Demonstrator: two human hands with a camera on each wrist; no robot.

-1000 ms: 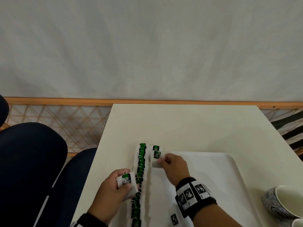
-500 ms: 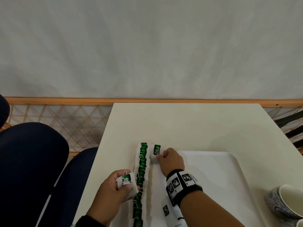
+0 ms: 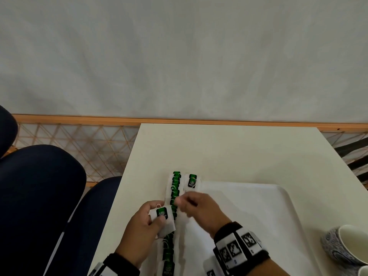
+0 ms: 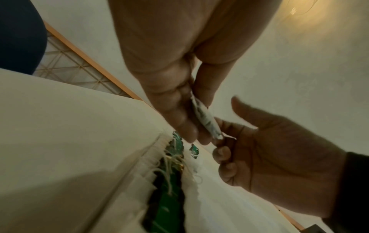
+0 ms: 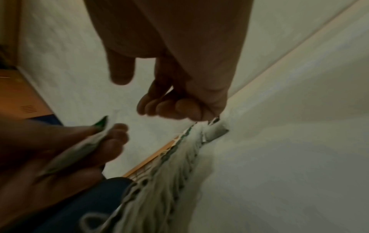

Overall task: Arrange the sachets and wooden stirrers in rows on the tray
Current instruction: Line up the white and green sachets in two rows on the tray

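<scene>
Sachets (image 3: 172, 198) with green labels lie overlapped in a long row down the left side of the white tray (image 3: 258, 212), running from the near edge of the head view to the tray's far left corner; nearest the camera, two wrists wear black bands with square black-and-white markers; the left hand (image 3: 145, 226) hovers over the tray's left edge with thumb and fingers clamped on a small stack of sachets (image 3: 162, 216), seen edge-on in the left wrist view between thumb and fingers (image 4: 173, 110); just beside it the right hand (image 3: 199, 210) sits above the row, its fingers curled, thumb and fingertip reaching toward the held stack; it is blurred in the head view and nothing shows in its grip; in the right wrist view its fingers (image 5: 169, 105) are bunched together just above the sachets on the tray; farther on, one single sachet (image 3: 192, 181) lies flat to the right of the row's far end; a patterned cup (image 3: 342, 246) stands on the cream tabletop (image 3: 229, 152) right of the tray; dark blue chairs (image 3: 39, 196) stand to the left; a pale wall rises beyond
</scene>
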